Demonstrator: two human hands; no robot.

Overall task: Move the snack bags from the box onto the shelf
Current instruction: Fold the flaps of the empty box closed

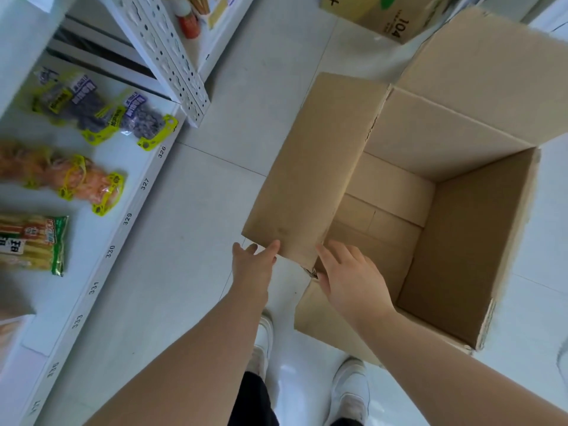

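Observation:
A large cardboard box [455,241] stands open on the floor at the right, and no snack bags show inside it. Its left flap [310,167] is raised. My left hand [255,265] touches that flap's near edge with fingers apart. My right hand [350,278] rests at the box's near left corner, fingers spread over the rim, holding nothing. On the white shelf [101,262] at the left lie purple snack bags [101,112], orange snack bags [76,179] and a green-edged snack bag [33,241].
A perforated white shelf upright [166,56] rises behind the bags. A second carton marked 104 [387,20] sits on the floor at the back. My white shoes [350,392] stand on the glossy floor between shelf and box.

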